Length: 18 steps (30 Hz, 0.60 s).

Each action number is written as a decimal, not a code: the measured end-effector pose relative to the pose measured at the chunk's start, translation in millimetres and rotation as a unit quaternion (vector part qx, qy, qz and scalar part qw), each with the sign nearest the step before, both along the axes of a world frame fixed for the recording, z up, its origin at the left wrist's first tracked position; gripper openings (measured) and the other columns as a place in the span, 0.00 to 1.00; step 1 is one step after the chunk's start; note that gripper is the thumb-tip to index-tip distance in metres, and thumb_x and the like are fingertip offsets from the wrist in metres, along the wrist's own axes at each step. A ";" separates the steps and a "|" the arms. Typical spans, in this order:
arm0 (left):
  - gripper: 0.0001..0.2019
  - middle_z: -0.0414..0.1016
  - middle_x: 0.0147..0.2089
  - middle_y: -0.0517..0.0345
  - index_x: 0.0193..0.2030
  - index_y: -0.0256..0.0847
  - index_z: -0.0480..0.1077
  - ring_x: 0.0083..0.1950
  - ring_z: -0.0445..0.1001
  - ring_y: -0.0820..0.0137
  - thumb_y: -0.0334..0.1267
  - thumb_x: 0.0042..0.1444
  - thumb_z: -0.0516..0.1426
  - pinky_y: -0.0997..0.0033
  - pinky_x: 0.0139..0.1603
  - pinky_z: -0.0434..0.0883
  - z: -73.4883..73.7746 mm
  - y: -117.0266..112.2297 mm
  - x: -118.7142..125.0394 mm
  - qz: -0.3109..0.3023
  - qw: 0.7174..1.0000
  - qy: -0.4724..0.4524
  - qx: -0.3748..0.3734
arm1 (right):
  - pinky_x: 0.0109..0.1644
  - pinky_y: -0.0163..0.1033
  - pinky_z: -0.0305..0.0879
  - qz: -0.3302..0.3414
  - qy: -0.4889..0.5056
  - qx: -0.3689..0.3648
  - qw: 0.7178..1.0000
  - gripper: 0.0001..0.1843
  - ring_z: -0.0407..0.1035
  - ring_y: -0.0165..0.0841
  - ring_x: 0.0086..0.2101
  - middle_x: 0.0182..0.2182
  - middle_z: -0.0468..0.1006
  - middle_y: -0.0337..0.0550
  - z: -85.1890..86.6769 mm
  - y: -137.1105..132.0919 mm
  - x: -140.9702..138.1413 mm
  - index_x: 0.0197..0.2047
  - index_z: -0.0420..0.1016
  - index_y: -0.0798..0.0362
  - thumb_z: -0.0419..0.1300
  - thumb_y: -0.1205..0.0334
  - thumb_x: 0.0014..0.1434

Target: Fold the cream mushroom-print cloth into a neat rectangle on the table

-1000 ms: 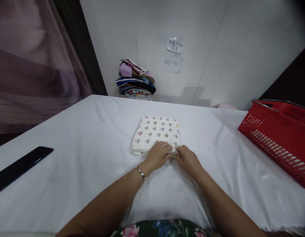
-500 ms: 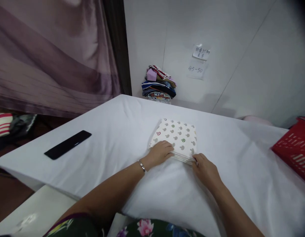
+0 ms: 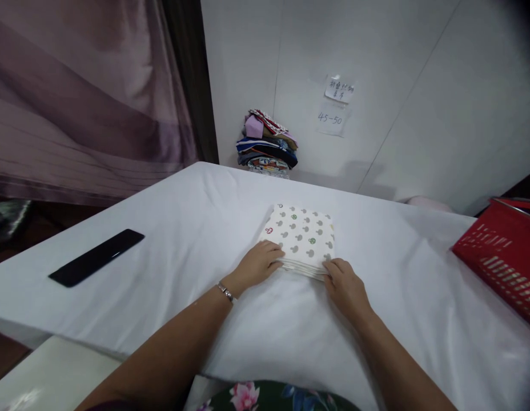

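A folded white cloth (image 3: 302,234) printed with small grey, green and red mushrooms lies flat on the white-covered table (image 3: 171,228). My left hand (image 3: 259,262) rests on the cloth's near left corner, fingers curled over its edge. My right hand (image 3: 342,282) touches the near right corner, fingers bent against the stacked folds. A bracelet (image 3: 225,291) sits on my left wrist. Both forearms stretch forward from the bottom of the view.
A black phone (image 3: 97,265) lies at the table's left. A red plastic basket (image 3: 502,251) stands at the right edge. A pile of folded clothes (image 3: 267,141) sits against the far wall below paper notes (image 3: 334,105). A mauve curtain (image 3: 76,97) hangs on the left.
My hands have moved apart from the middle of the cloth's near edge to its two near corners. The view has swung left, so the basket sits further right.
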<state>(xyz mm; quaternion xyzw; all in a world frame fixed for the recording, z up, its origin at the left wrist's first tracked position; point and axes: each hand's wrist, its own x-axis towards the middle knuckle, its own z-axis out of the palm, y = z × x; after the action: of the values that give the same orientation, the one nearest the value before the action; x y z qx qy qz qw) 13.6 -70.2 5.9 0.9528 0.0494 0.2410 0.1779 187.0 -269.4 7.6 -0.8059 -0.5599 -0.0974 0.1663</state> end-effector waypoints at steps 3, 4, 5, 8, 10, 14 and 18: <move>0.08 0.71 0.43 0.55 0.44 0.43 0.69 0.47 0.66 0.67 0.38 0.60 0.52 0.63 0.48 0.65 1.2 -1.2 0.4 0.007 1.000 -0.002 -0.005 | 0.38 0.38 0.64 0.002 0.007 0.001 1.000 0.13 0.63 0.37 0.43 0.42 0.71 0.46 0.0 -0.6 2.2 0.45 0.68 0.50 0.48 0.67 0.59; 0.08 0.71 0.43 0.55 0.43 0.43 0.69 0.46 0.66 0.66 0.39 0.60 0.52 0.63 0.48 0.65 1.3 -1.8 0.8 0.011 1.000 -0.001 -0.004 | 0.38 0.38 0.64 0.003 0.009 0.004 1.000 0.13 0.64 0.37 0.43 0.42 0.71 0.46 0.0 -1.0 3.0 0.45 0.68 0.51 0.49 0.67 0.59; 0.08 0.71 0.43 0.55 0.43 0.43 0.69 0.46 0.66 0.66 0.39 0.60 0.52 0.63 0.48 0.65 1.2 -2.3 1.3 0.015 1.000 0.001 -0.003 | 0.38 0.38 0.64 0.005 0.011 0.007 1.000 0.13 0.64 0.37 0.43 0.42 0.71 0.46 -0.1 -1.3 3.9 0.45 0.69 0.51 0.49 0.67 0.59; 0.08 0.70 0.43 0.55 0.42 0.43 0.70 0.45 0.66 0.66 0.39 0.60 0.52 0.62 0.48 0.65 -0.6 -3.6 3.3 0.024 1.000 0.004 0.003 | 0.39 0.38 0.62 0.015 -0.003 0.014 1.000 0.12 0.63 0.37 0.42 0.41 0.71 0.47 -0.6 -0.7 6.2 0.44 0.70 0.52 0.50 0.68 0.58; 0.08 0.70 0.42 0.55 0.42 0.43 0.70 0.45 0.66 0.66 0.40 0.59 0.52 0.62 0.48 0.64 -2.6 -4.1 4.7 0.029 1.000 0.002 0.007 | 0.40 0.40 0.61 0.031 -0.034 0.023 0.999 0.13 0.62 0.38 0.42 0.41 0.71 0.48 -0.9 2.0 6.8 0.44 0.70 0.53 0.51 0.69 0.57; 0.08 0.70 0.43 0.55 0.43 0.44 0.70 0.46 0.65 0.65 0.41 0.59 0.53 0.62 0.47 0.64 -6.6 -4.2 6.8 0.036 0.999 -0.001 0.016 | 0.41 0.41 0.57 0.058 -0.085 0.039 0.994 0.14 0.61 0.39 0.42 0.41 0.70 0.49 0.4 12.7 3.6 0.46 0.70 0.53 0.53 0.70 0.56; 0.08 0.70 0.42 0.55 0.43 0.45 0.70 0.46 0.66 0.65 0.41 0.58 0.54 0.61 0.47 0.64 -9.1 -4.3 8.2 0.042 0.999 -0.008 0.018 | 0.40 0.40 0.56 0.085 -0.083 0.035 0.992 0.12 0.62 0.38 0.39 0.38 0.71 0.48 1.0 23.9 -2.3 0.44 0.71 0.53 0.52 0.70 0.57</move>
<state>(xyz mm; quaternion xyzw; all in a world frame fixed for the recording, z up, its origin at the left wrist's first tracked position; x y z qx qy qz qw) 21.8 -74.4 -3.1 0.9509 0.0835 0.2568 0.1513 184.7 -245.4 8.6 -0.7381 -0.6345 -0.1688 0.1554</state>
